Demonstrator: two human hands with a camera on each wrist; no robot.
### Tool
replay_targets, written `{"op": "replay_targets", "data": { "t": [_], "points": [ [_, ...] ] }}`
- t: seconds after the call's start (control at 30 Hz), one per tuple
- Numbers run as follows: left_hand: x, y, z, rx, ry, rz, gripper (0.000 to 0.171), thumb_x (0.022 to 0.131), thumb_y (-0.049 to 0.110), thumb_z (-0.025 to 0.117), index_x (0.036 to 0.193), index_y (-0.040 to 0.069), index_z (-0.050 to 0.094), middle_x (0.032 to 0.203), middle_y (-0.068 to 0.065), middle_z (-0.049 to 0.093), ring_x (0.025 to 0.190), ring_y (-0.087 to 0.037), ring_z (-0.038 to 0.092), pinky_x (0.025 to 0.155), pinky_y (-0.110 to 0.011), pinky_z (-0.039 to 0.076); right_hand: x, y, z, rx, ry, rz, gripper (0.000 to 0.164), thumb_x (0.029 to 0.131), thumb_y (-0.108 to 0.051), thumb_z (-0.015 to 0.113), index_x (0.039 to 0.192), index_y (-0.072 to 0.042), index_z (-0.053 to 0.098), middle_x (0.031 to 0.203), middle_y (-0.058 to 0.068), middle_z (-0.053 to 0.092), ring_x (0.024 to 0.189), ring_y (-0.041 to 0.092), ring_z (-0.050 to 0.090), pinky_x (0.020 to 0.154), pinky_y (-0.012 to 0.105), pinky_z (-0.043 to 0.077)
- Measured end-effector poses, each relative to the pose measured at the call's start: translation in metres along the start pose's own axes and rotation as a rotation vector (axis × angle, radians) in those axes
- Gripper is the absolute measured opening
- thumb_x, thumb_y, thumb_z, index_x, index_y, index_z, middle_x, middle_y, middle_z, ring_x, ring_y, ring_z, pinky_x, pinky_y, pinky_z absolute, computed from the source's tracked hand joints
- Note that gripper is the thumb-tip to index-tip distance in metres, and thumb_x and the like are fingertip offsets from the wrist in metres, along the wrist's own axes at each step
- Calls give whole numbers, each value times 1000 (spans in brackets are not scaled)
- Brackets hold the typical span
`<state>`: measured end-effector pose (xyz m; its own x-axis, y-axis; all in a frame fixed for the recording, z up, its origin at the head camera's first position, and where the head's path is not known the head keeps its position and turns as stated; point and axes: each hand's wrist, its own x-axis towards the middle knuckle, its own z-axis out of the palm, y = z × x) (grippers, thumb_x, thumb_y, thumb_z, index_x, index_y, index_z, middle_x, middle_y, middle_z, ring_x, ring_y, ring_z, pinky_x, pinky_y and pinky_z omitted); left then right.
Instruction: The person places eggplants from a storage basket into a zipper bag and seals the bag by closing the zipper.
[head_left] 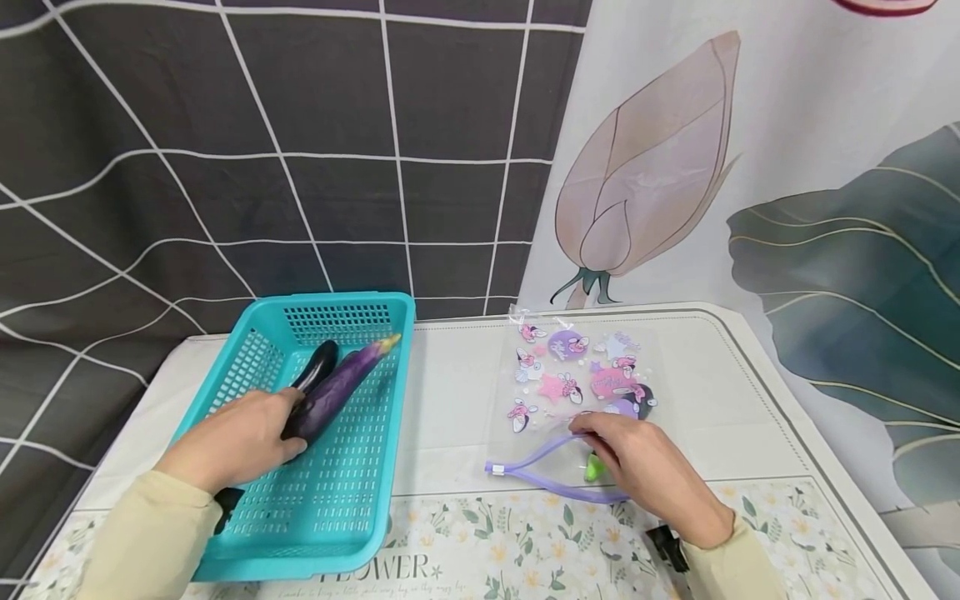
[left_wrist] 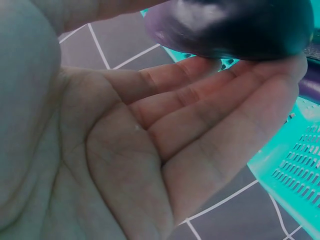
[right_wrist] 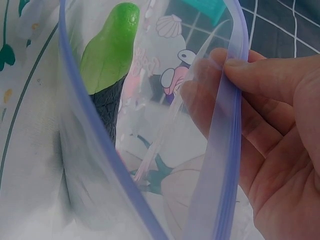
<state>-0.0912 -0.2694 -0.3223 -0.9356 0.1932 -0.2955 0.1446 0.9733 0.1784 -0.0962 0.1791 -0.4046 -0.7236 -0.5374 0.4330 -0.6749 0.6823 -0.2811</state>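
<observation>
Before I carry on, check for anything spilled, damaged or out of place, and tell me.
Nothing stands out. The purple eggplant and darker eggplant lie inside the teal basket, and no spill or tear shows. The zip bag gapes at its mouth, but the right hand pinches its edge, so that looks deliberate.

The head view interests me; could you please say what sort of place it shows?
Probably an indoor tabletop workspace: the floral tablecloth, gridded backdrop cloth and flower-printed hanging cloth suggest so.

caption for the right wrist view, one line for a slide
Fingers of the right hand pinch the purple rim of an open, clear printed zip bag, a green-and-black item inside.
</observation>
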Motion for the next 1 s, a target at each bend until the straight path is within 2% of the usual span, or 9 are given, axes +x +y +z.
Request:
{"op": "replay_targets", "data": {
  "t": [0.2, 0.8, 1.0],
  "points": [
    [-2, 1, -3, -8, 20, 6, 62, 85, 21, 79, 130, -12, 53, 94, -13, 67, 81, -25, 61, 70, -47, 53, 0, 0, 0, -3, -1, 3, 25, 83, 1, 77, 104, -12, 72, 103, -5, 74, 94, 11, 70, 78, 32, 58],
    [-10, 10, -10, -9, 108, 65, 63, 84, 22, 81, 130, -9, 54, 93, -11, 68, 79, -23, 62, 69, -47, 53, 1, -1, 0, -13, -2, 16, 26, 82, 2, 78, 103, -13, 73, 102, -5, 74, 93, 12, 71, 77, 33, 58],
    [-13, 14, -12, -22, 102, 70, 63, 85, 25, 81, 132, -8, 53, 96, -10, 68, 81, -24, 61, 69, -47, 53, 1, -1, 1, -6, 3, 8, 27, 82, 3, 78, 103, -13, 73, 102, -5, 74, 93, 12, 71, 77, 33, 58]
  ]
}}
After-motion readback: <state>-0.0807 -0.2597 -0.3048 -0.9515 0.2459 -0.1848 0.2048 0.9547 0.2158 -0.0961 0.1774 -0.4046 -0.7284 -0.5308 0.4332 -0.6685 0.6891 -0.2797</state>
